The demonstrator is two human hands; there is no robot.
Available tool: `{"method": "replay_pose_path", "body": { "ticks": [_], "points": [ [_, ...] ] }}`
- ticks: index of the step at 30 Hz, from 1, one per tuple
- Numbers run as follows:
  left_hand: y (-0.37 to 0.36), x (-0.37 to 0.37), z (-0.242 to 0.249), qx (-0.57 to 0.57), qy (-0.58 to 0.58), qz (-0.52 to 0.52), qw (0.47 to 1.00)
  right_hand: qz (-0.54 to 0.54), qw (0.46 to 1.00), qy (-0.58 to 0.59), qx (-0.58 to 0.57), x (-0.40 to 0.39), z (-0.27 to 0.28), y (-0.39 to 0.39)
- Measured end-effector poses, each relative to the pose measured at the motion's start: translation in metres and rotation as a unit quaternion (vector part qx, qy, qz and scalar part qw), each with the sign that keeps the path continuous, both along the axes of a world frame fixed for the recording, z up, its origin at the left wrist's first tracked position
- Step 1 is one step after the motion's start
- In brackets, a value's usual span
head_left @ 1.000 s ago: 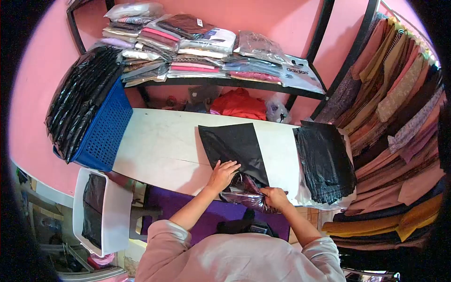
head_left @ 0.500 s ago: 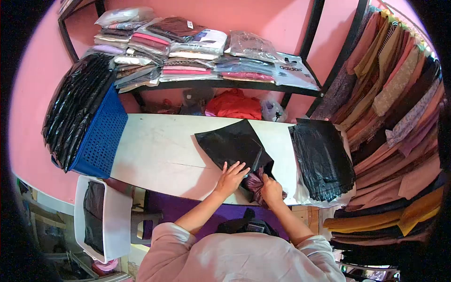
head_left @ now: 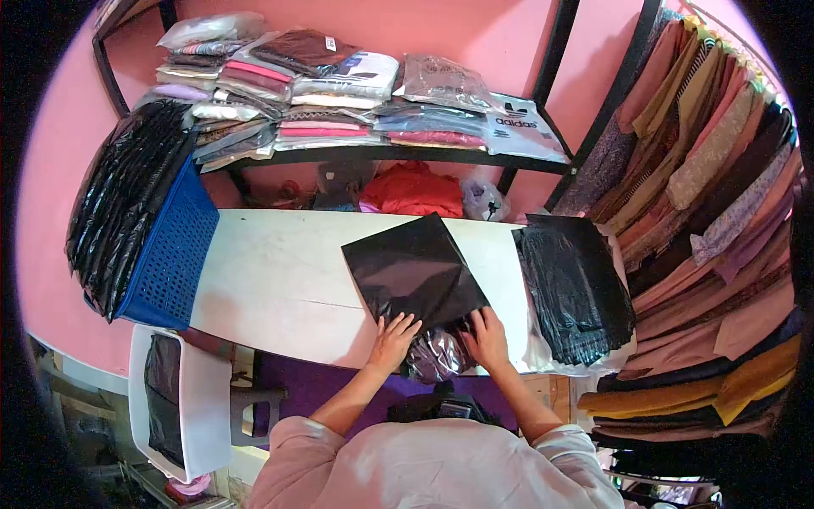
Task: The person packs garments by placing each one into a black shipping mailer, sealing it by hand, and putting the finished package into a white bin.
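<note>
A clothing shop's packing corner: hanging garments point(head_left: 704, 170), bagged clothes point(head_left: 331, 110) stacked on a shelf point(head_left: 407, 155).

Black bag point(head_left: 414, 270): thin plastic, smooth, soft sheen. Bundle point(head_left: 437, 352) at its mouth: clear plastic wrap, glossy, crinkled. Worktop point(head_left: 271, 276): pale, smooth, low sheen. Basket point(head_left: 174, 246): blue perforated plastic. Hanging garments point(head_left: 708, 187): matt cloth.

Black bag point(head_left: 413, 270) aslant on table point(head_left: 271, 280)

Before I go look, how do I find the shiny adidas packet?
Find the black shelf by the pink wall. At its right end lies a pale packet. It's the one whose dark "adidas" letters you can read.
</note>
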State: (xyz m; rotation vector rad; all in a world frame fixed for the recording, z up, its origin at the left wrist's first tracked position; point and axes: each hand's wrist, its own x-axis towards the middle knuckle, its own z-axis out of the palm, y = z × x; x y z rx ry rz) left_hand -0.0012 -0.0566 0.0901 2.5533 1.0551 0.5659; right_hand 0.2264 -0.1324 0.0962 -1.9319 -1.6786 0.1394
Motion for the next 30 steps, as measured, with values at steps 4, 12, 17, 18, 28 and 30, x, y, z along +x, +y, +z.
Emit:
{"method": "replay_pose_path", "body": {
  "ticks": [4, 12, 17, 18, 28, 30],
  "points": [
    [-0.007, -0.006, -0.026, -0.040, 0.024, 0.004, 0.999, -0.011, 0.977, -0.132, -0.165, 0.014, -0.047, -0.013],
    [-0.028, -0.016, -0.016, -0.027, 0.055, 0.051, 0.997, -0.075, 0.988, 0.108, 0.084, 0.058, -0.051, -0.006],
    [-0.030, -0.022, -0.034, -0.093, -0.060, 0.122, 0.986, -0.121, 0.971, 0.207, -0.009, 0.081, -0.060, 0.013],
    [-0.029, -0.022, -0.034, -0.126, -0.073, 0.143, 0.979, -0.122, 0.971, 0.207, -0.010, 0.082, -0.058, 0.019],
    [-0.007, -0.035, -0.038, -0.126, -0.063, 0.239, 0.961, 0.070, 0.995, 0.072, 0.014, 0.074, -0.046, 0.010],
    [-0.009, -0.036, -0.038, -0.110, -0.053, 0.235, 0.964, 0.065, 0.992, 0.106, 0.008, 0.071, -0.050, -0.007]
  ]
}}
